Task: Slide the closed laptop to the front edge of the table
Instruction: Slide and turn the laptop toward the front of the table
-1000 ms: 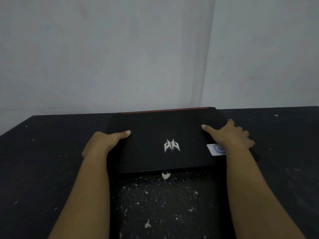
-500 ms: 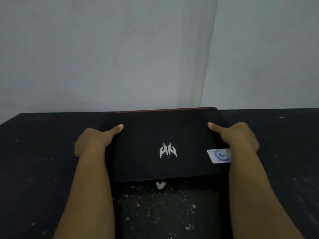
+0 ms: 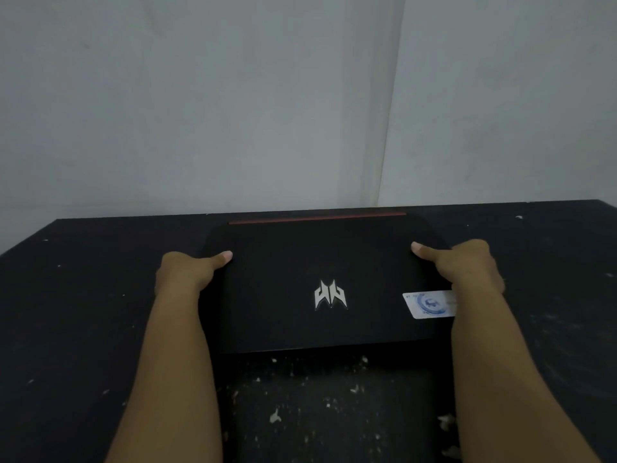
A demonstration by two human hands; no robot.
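A closed black laptop [image 3: 320, 285] lies flat on a dark table [image 3: 83, 295], its lid facing up, with the far edge close to the table's back edge where the pale wall [image 3: 200, 111] rises behind it. A thin red strip [image 3: 317, 218] runs along that far edge of the laptop. In the middle of the lid sits a silver angular logo [image 3: 330, 294], and toward the lid's right side a white sticker with a blue round stamp [image 3: 429, 304] is partly covered by the right forearm. The left hand [image 3: 185, 272] clasps the laptop's left side: its thumb lies on top of the lid pointing inward, while the other fingers curl down around the edge and are hidden from view. The right hand [image 3: 467, 265] clasps the laptop's right side in the same way, thumb laid on the lid pointing inward and the remaining fingers wrapped over the edge. Both bare forearms reach from the bottom of the view up to the laptop, one along each side of it. In front of the laptop's near edge, between the two forearms, the table surface is speckled with pale flecks and small white scraps [image 3: 275, 417]. A few more pale specks are scattered over the table to the left and right of the laptop. The table's front edge is out of view.
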